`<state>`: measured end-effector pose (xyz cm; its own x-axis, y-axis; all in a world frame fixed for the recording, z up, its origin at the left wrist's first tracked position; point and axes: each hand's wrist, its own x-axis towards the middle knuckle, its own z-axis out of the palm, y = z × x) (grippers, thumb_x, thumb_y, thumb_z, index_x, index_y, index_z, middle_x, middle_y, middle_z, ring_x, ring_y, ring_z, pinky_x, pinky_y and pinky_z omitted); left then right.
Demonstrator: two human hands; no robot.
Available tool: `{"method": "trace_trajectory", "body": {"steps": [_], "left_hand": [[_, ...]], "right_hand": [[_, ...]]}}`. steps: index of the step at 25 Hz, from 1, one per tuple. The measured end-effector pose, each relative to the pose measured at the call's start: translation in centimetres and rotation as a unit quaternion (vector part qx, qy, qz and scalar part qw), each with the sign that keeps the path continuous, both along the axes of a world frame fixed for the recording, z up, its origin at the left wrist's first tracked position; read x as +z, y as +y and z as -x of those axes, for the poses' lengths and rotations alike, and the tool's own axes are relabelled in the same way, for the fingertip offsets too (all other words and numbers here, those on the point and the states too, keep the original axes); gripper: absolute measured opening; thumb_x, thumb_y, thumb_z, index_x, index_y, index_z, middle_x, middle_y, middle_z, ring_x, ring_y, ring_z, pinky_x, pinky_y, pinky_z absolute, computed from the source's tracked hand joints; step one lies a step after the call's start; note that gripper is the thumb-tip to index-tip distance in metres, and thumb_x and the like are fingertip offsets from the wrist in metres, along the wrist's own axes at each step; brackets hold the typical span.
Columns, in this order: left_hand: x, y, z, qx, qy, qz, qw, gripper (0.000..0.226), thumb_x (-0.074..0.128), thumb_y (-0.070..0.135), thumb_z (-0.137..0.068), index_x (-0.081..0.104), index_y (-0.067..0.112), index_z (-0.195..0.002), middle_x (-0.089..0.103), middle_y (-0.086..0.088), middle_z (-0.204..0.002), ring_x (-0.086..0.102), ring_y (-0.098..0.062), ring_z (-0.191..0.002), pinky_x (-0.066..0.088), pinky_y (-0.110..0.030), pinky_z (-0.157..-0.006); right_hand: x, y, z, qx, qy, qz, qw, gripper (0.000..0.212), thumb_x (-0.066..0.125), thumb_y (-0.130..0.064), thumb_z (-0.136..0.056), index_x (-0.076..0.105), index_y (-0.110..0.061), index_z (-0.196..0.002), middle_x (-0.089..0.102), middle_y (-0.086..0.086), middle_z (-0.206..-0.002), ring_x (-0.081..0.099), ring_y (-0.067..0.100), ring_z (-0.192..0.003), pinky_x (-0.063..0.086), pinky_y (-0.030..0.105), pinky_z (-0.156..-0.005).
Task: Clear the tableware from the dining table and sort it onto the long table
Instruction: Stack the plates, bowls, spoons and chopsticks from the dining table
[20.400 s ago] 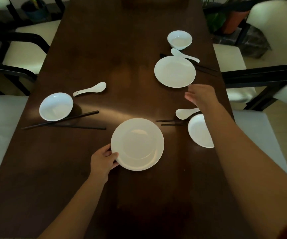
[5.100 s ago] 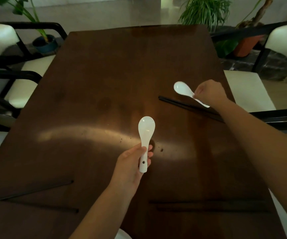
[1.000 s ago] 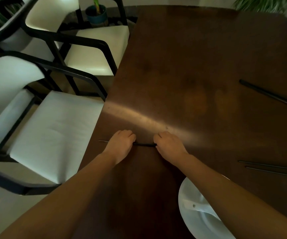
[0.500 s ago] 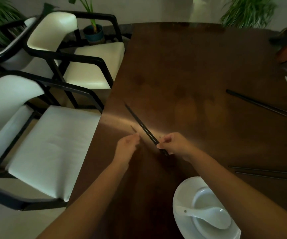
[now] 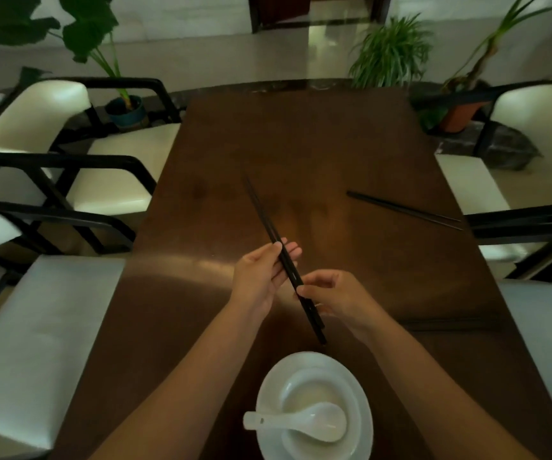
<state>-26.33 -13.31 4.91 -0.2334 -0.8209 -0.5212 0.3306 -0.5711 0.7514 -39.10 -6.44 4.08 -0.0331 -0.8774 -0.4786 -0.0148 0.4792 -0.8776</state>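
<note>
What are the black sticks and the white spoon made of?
The chopsticks, held in both hands, look like black plastic or lacquered wood: dark, smooth and thin, so it is hard to tell which. The spoon looks like glazed white ceramic, thick and glossy like the bowl it rests in, though it may be melamine.

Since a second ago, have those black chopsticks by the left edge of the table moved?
Yes. The chopsticks lay flat on the table near its left edge; now the left hand and right hand hold them lifted, nearer the middle.
</note>
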Motion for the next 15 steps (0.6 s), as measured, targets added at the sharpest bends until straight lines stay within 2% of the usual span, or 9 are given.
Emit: {"method": "trace_trajectory", "body": {"steps": [5,6,7,8,10,12,15], "left_hand": [[-0.6,1.9,4.6,-0.071,-0.036,-0.012,0.997,0.014,0.053,0.012,-0.09,0.063,0.009,-0.101,0.076,-0.003,-0.084,0.072,-0.014,-0.084,0.058,-0.022,-0.063],[-1.0,2.2,5.1,-0.074,-0.031,-0.017,0.997,0.014,0.052,0.012,-0.091,0.062,0.008,-0.1,0.077,-0.003,-0.083,0.072,-0.014,-0.083,0.058,-0.022,-0.064],[-1.5,2.6,5.8,-0.072,-0.027,-0.027,0.997,0.014,0.052,0.011,-0.091,0.062,0.008,-0.1,0.077,-0.004,-0.083,0.072,-0.015,-0.083,0.058,-0.023,-0.066],[-2.1,3.0,6.2,-0.067,-0.027,-0.037,0.997,0.014,0.052,0.011,-0.091,0.062,0.007,-0.1,0.076,-0.004,-0.084,0.072,-0.015,-0.084,0.058,-0.024,-0.067],[-3.1,3.6,7.1,-0.059,-0.034,-0.056,0.996,0.014,0.052,0.011,-0.092,0.061,0.008,-0.101,0.075,-0.006,-0.089,0.071,-0.015,-0.087,0.056,-0.026,-0.072],[-4.1,4.1,8.1,-0.047,-0.037,-0.072,0.996,0.013,0.051,0.011,-0.092,0.061,0.008,-0.099,0.072,-0.008,-0.095,0.07,-0.015,-0.089,0.054,-0.028,-0.077],[-5.1,4.5,9.4,-0.035,-0.038,-0.083,0.995,0.013,0.051,0.01,-0.092,0.061,0.006,-0.1,0.07,-0.01,-0.101,0.068,-0.017,-0.092,0.053,-0.029,-0.077]], "right_hand": [[-1.3,3.0,4.5,-0.024,0.018,0.013,0.999,0.007,0.067,-0.018,-0.083,0.069,-0.024,-0.085,0.071,-0.005,-0.078,0.067,0.0,-0.063,0.049,0.01,-0.052],[-1.9,3.8,6.0,-0.029,0.043,0.026,0.998,0.009,0.065,-0.018,-0.084,0.069,-0.023,-0.091,0.071,-0.003,-0.084,0.067,0.001,-0.066,0.05,0.01,-0.055],[-2.8,4.7,8.2,-0.023,0.12,0.044,0.992,0.014,0.063,-0.02,-0.086,0.069,-0.022,-0.098,0.07,-0.001,-0.092,0.066,0.002,-0.073,0.051,0.01,-0.061],[-3.7,5.6,10.7,0.003,0.246,0.052,0.968,0.021,0.061,-0.022,-0.086,0.067,-0.022,-0.106,0.068,0.001,-0.102,0.064,0.005,-0.084,0.051,0.013,-0.071],[-5.6,7.3,15.5,0.106,0.477,0.027,0.872,0.037,0.062,-0.026,-0.085,0.057,-0.023,-0.121,0.058,0.002,-0.121,0.053,0.016,-0.111,0.045,0.028,-0.093],[-7.3,8.5,18.8,0.198,0.563,0.005,0.802,0.045,0.062,-0.03,-0.083,0.05,-0.022,-0.126,0.052,0.002,-0.128,0.044,0.02,-0.121,0.04,0.036,-0.1],[-9.6,9.6,19.9,0.273,0.608,0.035,0.745,0.039,0.057,-0.031,-0.086,0.052,-0.022,-0.124,0.055,0.002,-0.121,0.049,0.02,-0.113,0.042,0.034,-0.094]]}}
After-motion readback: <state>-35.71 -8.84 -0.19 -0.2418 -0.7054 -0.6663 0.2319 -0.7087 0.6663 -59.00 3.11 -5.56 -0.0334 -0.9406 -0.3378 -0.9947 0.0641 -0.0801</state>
